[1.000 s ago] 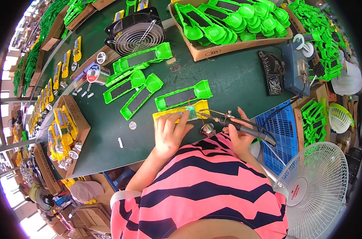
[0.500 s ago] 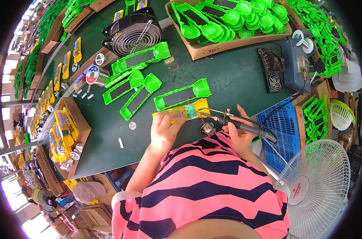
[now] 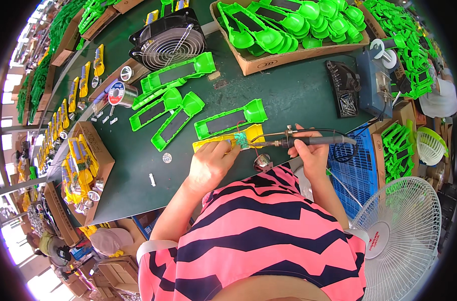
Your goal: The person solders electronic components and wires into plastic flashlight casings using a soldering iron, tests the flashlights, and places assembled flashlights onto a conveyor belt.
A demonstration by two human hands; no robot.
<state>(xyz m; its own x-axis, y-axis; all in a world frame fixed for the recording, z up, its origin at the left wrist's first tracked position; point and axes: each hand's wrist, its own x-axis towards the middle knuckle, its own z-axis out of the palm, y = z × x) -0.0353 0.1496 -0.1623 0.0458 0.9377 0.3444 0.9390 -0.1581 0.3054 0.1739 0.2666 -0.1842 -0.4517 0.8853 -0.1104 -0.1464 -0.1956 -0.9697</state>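
Observation:
My right hand point(image 3: 310, 145) is closed around the handle of a soldering iron point(image 3: 283, 143), which has a thin metal tube running alongside it. The iron lies nearly level, its tip at the small green circuit board point(image 3: 240, 139) in a yellow plastic housing point(image 3: 256, 133). With curled fingers, my left hand point(image 3: 213, 159) grips the left part of that housing and covers much of it. Thin wires run from the board toward a round shiny reflector point(image 3: 262, 161) by the table edge. A green plastic housing point(image 3: 230, 120) with a dark strip lies just beyond the yellow one.
More green housings point(image 3: 176, 120) lie left of centre, near a black fan point(image 3: 169, 40) and a solder spool point(image 3: 122, 94). A carton point(image 3: 294, 56) of green parts stands at the back. Right are a screw tray point(image 3: 343, 90) and blue box point(image 3: 373, 83); yellow parts fill a left carton point(image 3: 104, 150).
My right hand has swung up and to the right, bringing the soldering iron from a slant to nearly level. The left hand stays at the yellow housing with little shift.

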